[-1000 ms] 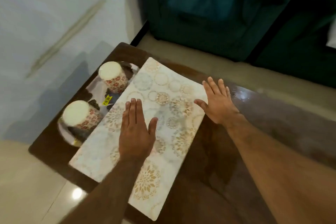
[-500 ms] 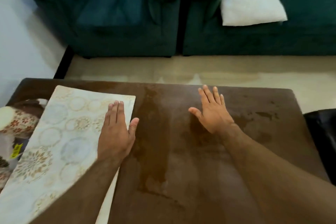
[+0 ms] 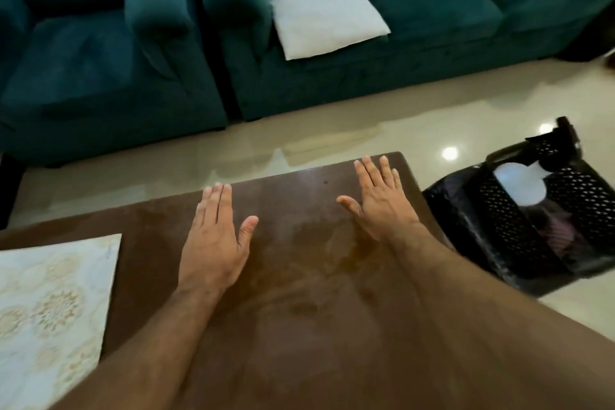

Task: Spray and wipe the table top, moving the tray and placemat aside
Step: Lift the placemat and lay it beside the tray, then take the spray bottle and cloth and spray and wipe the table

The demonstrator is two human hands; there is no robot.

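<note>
Honestly nothing to read here, no text, labels, brand names or numbers anywhere. The placemat at the left of the brown surface only carries a printed pattern of pale gold floral medallions, no lettering. The white bottle sitting in the black perforated basket on the floor shows a plain side, and if there's a label on it, it's too blurry to make out. The white pillow on the sofa is plain too.

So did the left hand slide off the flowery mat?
Yes. The left hand now lies over bare table, to the right of the placemat; earlier it pressed on the mat.
</note>
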